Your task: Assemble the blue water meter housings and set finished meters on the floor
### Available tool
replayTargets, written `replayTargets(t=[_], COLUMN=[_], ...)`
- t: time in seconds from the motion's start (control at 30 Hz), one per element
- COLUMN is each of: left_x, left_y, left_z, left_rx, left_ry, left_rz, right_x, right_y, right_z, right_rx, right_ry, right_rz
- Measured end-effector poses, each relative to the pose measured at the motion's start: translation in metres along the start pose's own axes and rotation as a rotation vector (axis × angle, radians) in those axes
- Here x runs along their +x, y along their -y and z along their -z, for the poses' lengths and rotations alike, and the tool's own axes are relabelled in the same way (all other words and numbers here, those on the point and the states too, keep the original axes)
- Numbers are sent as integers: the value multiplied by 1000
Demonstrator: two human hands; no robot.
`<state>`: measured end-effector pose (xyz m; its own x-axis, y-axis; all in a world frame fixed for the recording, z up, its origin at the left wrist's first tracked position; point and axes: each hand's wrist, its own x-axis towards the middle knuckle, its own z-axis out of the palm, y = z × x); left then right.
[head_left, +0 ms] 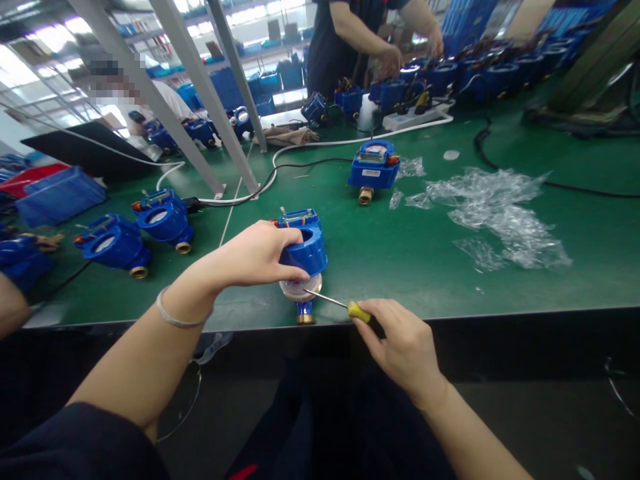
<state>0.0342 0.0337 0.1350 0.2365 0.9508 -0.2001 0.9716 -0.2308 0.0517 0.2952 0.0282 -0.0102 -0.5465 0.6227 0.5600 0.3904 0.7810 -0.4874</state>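
far left there's a forearm (9, 305) cut off by the edge, no idea what its hand is up to, then a blue bin (63, 199) and two blue meters (116, 241) (163, 219) on the table (240, 303) with their housings on, so i'd guess those are further along. right of them, at the near edge, is the one being worked on: the left hand (253, 255) has its grip closed on a blue housing (314, 252), thumb on the near side, and that's tipped over the round meter body (295, 291), not seated flat. so i'd call it partway: both parts are together at the spot, but the fit isn't done. the housing and fingers hide much of the clear face, and its markings are too blurry to read. next, the screwdriver (358, 311) points left with its tip at the face; touching or just above, can't tell. the right hand (406, 341) has its grip shut round the yellow handle, covering the back end. far behind, another blue unit (373, 167) sits upright, housing on, then crumpled plastic wrap (510, 213) to the right. the far co-worker (345, 47) is cut off up top, and whatever those hands hold is a blur.
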Motion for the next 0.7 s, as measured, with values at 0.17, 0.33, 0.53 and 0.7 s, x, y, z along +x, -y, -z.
replayTargets(t=[0.17,0.33,0.53,0.7], left_x=[-1,-1,0,-3], left_y=[1,0,6,10], left_z=[1,5,10,8], left_rx=[-29,-23,-125,-197], left_ry=[14,22,49,59], left_rz=[-6,-5,-24,26], right_x=[7,7,33,42], right_y=[2,-10,-42,-41], right_z=[-1,6,12,5], right_rx=[55,128,316,456], right_ry=[-66,18,181,286], right_rz=[23,-117,-271,-266])
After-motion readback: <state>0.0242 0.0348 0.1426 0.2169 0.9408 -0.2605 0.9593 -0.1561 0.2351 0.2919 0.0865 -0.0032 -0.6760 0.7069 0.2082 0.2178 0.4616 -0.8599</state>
